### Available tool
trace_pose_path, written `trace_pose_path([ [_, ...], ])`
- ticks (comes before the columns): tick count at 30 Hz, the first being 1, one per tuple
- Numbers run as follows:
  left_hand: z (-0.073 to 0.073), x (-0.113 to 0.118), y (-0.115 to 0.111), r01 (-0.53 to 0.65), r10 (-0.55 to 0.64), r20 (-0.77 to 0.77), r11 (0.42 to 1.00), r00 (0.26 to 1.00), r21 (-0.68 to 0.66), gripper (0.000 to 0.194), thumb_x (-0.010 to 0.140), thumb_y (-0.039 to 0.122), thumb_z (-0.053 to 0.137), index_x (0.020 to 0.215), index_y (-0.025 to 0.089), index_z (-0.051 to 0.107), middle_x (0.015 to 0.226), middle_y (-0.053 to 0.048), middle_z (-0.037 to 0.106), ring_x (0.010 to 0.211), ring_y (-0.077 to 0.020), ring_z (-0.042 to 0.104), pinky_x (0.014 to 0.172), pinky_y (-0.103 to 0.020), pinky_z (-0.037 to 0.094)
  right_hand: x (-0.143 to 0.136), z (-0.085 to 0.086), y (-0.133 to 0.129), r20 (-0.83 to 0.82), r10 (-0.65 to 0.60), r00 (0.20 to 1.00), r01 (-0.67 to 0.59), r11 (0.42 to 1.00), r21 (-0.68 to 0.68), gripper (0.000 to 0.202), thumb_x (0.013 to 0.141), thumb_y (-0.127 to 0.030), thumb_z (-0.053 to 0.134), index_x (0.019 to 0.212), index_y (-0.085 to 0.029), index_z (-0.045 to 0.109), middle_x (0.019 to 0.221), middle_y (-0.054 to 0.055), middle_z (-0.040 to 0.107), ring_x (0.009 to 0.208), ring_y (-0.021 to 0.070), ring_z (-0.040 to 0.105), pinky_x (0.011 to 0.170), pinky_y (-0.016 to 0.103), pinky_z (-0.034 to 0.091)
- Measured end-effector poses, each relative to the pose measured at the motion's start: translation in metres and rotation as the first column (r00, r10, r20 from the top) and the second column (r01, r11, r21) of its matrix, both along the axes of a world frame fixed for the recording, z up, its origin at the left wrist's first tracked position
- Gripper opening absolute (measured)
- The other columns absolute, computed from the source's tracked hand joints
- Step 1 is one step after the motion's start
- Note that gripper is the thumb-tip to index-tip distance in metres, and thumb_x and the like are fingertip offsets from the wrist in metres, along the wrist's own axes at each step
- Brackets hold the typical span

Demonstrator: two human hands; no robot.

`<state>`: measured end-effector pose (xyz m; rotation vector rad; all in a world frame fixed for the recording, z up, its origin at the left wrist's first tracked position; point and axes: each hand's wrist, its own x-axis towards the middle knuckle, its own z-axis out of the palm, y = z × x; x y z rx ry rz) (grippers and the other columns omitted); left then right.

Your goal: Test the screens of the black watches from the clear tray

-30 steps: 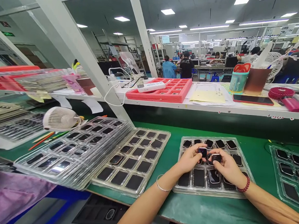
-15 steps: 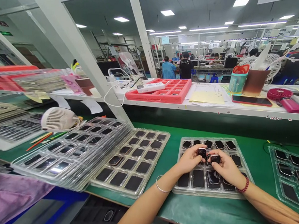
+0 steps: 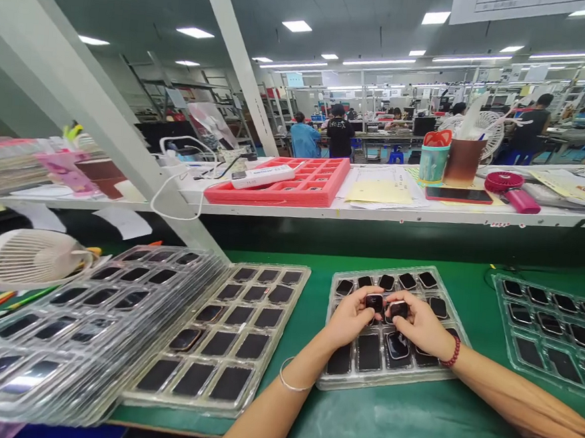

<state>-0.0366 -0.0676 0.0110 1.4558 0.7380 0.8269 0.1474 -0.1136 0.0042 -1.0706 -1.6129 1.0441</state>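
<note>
My left hand (image 3: 351, 318) pinches a small dark watch-like piece (image 3: 374, 303) by its edges. Beside it, my right hand (image 3: 420, 325) grips a similar dark square piece (image 3: 398, 309) between thumb and fingers. Both pieces are held close together above a clear plastic tray (image 3: 386, 378), whose compartments hold black rounded squares. One glossy black piece (image 3: 398, 346) lies in the tray just below my hands. The compartments directly under my hands are partly hidden.
A second tray (image 3: 278, 341) and a tall tray stack (image 3: 78, 337) stand to the left, with a white fan (image 3: 26, 257) beyond. Another tray (image 3: 550, 330) lies right. Above runs a white shelf (image 3: 373, 212) with a red divided tray (image 3: 337, 185). Several people are in the background.
The view has turned right, so the shelf, trays and hands appear further left. Both hands still hold their pieces over the same tray.
</note>
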Motion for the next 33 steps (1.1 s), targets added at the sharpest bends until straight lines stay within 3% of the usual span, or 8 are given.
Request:
trace_pose_path([
  [12, 0.004, -0.002, 0.001, 0.016, -0.017, -0.069, 1.000, 0.998, -0.004, 0.044, 0.073, 0.022, 0.058, 0.115, 0.015, 0.051, 0.099, -0.007, 0.063, 0.076, -0.0155, 0.063, 0.063, -0.024, 0.046, -0.002, 0.001, 0.000, 0.017, -0.006, 1.000, 0.005, 0.997, 0.083, 0.037, 0.073, -0.004, 0.050, 0.107, -0.018, 0.056, 0.089, 0.002, 0.064, 0.080, 0.0149, 0.060, 0.071, 0.026, 0.047],
  [16, 0.003, -0.002, 0.002, -0.005, 0.005, -0.076, 1.000, 0.997, -0.001, 0.044, 0.074, 0.028, 0.062, 0.114, 0.016, 0.053, 0.096, -0.007, 0.063, 0.074, -0.0159, 0.063, 0.058, -0.022, 0.044, -0.002, 0.002, -0.001, 0.005, -0.003, 1.000, 0.003, 0.997, 0.075, 0.037, 0.073, -0.004, 0.050, 0.106, -0.018, 0.057, 0.088, 0.002, 0.064, 0.078, 0.0149, 0.060, 0.068, 0.025, 0.047],
  [22, 0.003, -0.003, 0.002, -0.003, 0.004, -0.067, 1.000, 0.998, 0.022, 0.039, 0.078, 0.045, 0.062, 0.103, 0.015, 0.058, 0.086, -0.007, 0.065, 0.063, -0.0144, 0.061, 0.051, -0.020, 0.039, -0.001, -0.004, 0.001, -0.038, 0.003, 0.999, -0.004, 1.000, -0.028, 0.028, 0.080, -0.011, 0.048, 0.105, -0.019, 0.057, 0.086, 0.002, 0.062, 0.057, 0.0103, 0.055, 0.056, 0.023, 0.046],
  [26, 0.005, -0.004, 0.001, -0.008, 0.010, -0.110, 1.000, 0.994, 0.022, 0.044, 0.074, 0.047, 0.065, 0.105, 0.016, 0.058, 0.091, -0.007, 0.066, 0.066, -0.0160, 0.062, 0.052, -0.021, 0.039, -0.003, -0.004, 0.003, -0.072, -0.004, 0.997, 0.005, 1.000, 0.009, 0.032, 0.075, -0.006, 0.049, 0.103, -0.019, 0.059, 0.086, 0.002, 0.064, 0.063, 0.0115, 0.056, 0.059, 0.022, 0.047],
  [33, -0.002, -0.004, 0.009, -0.135, 0.155, -0.184, 0.984, 0.970, 0.118, 0.057, 0.065, 0.068, 0.063, 0.098, 0.021, 0.064, 0.080, -0.004, 0.068, 0.060, -0.0197, 0.058, 0.051, -0.027, 0.041, -0.008, -0.011, 0.014, -0.113, -0.060, 0.992, 0.056, 0.998, -0.040, 0.029, 0.075, -0.005, 0.049, 0.098, -0.018, 0.061, 0.079, -0.001, 0.062, 0.051, 0.0080, 0.053, 0.050, 0.019, 0.045],
])
